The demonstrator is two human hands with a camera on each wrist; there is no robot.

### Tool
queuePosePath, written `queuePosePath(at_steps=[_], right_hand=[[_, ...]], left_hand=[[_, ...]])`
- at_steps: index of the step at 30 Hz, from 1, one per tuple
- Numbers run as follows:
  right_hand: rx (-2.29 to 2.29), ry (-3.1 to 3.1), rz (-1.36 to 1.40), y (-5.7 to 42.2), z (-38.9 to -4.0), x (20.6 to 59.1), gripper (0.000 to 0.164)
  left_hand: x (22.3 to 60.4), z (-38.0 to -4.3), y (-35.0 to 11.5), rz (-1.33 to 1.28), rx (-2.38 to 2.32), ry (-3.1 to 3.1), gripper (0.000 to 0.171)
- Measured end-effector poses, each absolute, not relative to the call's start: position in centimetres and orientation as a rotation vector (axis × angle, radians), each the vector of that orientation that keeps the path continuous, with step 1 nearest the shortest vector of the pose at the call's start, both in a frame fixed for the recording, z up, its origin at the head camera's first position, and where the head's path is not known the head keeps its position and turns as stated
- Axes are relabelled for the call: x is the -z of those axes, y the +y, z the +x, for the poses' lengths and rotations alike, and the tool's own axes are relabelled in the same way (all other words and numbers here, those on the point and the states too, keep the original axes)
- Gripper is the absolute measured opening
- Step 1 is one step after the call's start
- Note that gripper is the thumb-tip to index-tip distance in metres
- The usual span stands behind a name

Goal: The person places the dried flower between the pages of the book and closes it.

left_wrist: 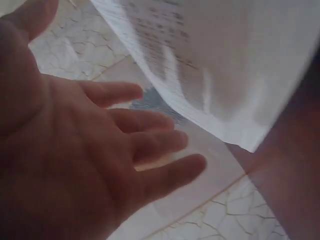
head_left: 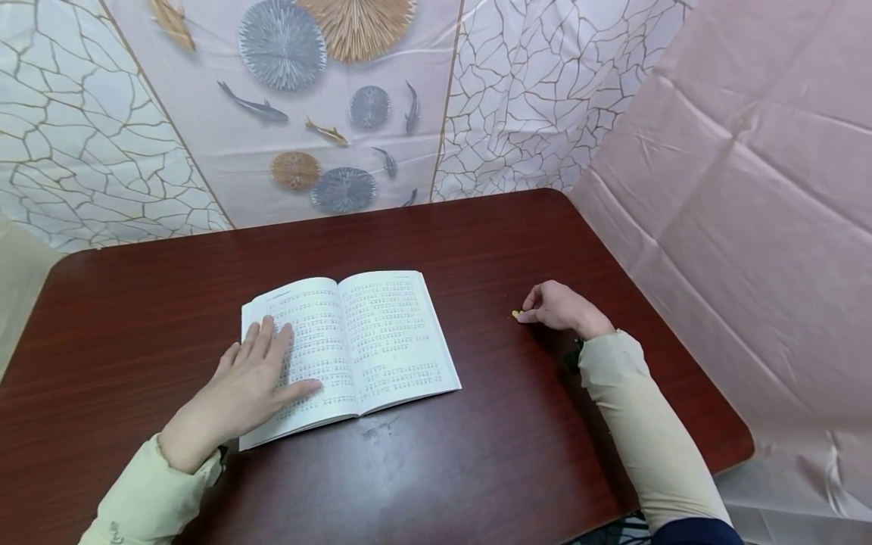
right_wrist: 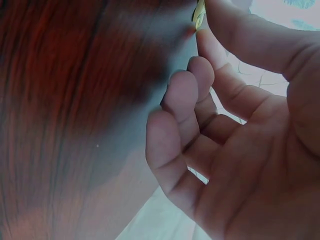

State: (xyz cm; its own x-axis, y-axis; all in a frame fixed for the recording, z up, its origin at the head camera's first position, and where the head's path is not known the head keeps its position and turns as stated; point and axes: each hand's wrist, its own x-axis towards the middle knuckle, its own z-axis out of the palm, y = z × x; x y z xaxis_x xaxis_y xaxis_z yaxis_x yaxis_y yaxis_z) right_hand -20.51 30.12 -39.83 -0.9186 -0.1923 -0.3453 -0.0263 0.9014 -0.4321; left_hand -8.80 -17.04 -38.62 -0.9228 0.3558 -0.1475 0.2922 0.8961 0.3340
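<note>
An open book (head_left: 398, 333) with printed pages lies on the table, its spine running roughly away from me. My left hand (head_left: 248, 382) is over the left page, fingers spread and straight, the thumb pointing towards the spine. In the left wrist view, the palm (left_wrist: 75, 150) shows beside the curved white page (left_wrist: 235, 65). To the right of the book, my right hand (head_left: 555, 306) pinches a small yellow thing (head_left: 517, 313) between thumb and index finger, low over the table. The right wrist view shows the yellow thing (right_wrist: 199, 15) at the fingertips, its kind unclear; the other fingers are bent.
The dark reddish-brown table (head_left: 436, 469) has rounded corners. Behind it hangs a patterned cloth (head_left: 381, 106) with fish and round motifs, and a plain pinkish cloth (head_left: 763, 197) hangs along the right side.
</note>
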Motion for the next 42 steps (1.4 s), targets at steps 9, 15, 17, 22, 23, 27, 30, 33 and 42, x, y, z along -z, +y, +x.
queuePosePath(at_steps=[9, 15, 17, 22, 23, 27, 30, 33, 42], right_hand=[[0.607, 2.686, -0.18, 30.0, -20.6, 39.9, 0.021], [0.602, 2.698, -0.195, 29.8, -20.7, 40.0, 0.021], [0.597, 2.702, -0.193, 29.8, -20.8, 40.0, 0.022], [0.581, 2.706, -0.204, 29.4, -20.8, 40.0, 0.022], [0.583, 2.704, -0.207, 29.3, -20.8, 40.0, 0.021], [0.613, 2.69, -0.225, 28.4, -20.7, 39.6, 0.018], [0.637, 2.686, -0.253, 27.4, -20.6, 39.1, 0.015], [0.645, 2.678, -0.3, 25.8, -20.4, 38.7, 0.012], [0.596, 2.635, -0.507, 19.8, -19.6, 37.8, 0.011]], left_hand=[[39.7, -9.0, -18.2, 0.37, -0.483, 2.786, 0.104], [39.7, -9.0, -18.4, 0.377, -0.496, 2.773, 0.107], [39.7, -9.0, -18.4, 0.385, -0.498, 2.777, 0.107], [39.6, -9.0, -18.6, 0.382, -0.505, 2.775, 0.106], [39.6, -9.0, -18.6, 0.378, -0.508, 2.771, 0.106], [39.5, -9.0, -18.7, 0.369, -0.508, 2.766, 0.105], [39.5, -9.0, -18.7, 0.367, -0.504, 2.769, 0.107], [39.6, -9.1, -18.7, 0.364, -0.502, 2.769, 0.108], [39.7, -9.1, -18.8, 0.332, -0.511, 2.759, 0.108]])
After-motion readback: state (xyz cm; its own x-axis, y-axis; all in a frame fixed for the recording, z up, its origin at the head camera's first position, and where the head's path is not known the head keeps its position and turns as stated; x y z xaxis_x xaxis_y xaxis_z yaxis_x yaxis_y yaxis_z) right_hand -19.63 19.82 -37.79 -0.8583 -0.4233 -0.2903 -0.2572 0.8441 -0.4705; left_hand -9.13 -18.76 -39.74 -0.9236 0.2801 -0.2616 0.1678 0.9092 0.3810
